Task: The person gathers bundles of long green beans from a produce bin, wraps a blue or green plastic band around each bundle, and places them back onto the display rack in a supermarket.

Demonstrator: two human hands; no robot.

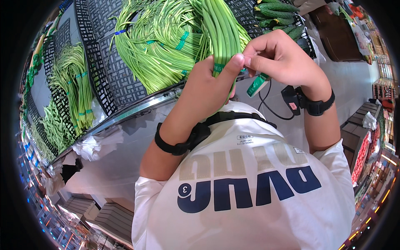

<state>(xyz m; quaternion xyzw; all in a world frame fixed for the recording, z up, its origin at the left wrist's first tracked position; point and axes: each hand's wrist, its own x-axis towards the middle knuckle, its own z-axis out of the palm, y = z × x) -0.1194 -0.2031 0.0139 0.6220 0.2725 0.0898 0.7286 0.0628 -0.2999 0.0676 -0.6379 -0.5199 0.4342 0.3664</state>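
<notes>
My left hand (210, 86) is closed around the lower end of a bunch of long green stalks (221, 29), which look like garlic scapes. Green printed tape (218, 67) lies across the stalks just below the fingers. Thumb and fingertips of my right hand (275, 57) are pinched together, touching my left thumb tip. From under the right hand hangs a roll of green tape (258, 85); its link to the fingers is partly hidden.
Black plastic crates hold taped bundles of garlic scapes (165, 56), with cucumbers (278, 14) at the right. More bundled greens (75, 87) fill the left crate. A metal shelf edge (140, 107) runs before me, with plastic bags (97, 143) hanging from it. A black cable (275, 115) dangles near my right wrist.
</notes>
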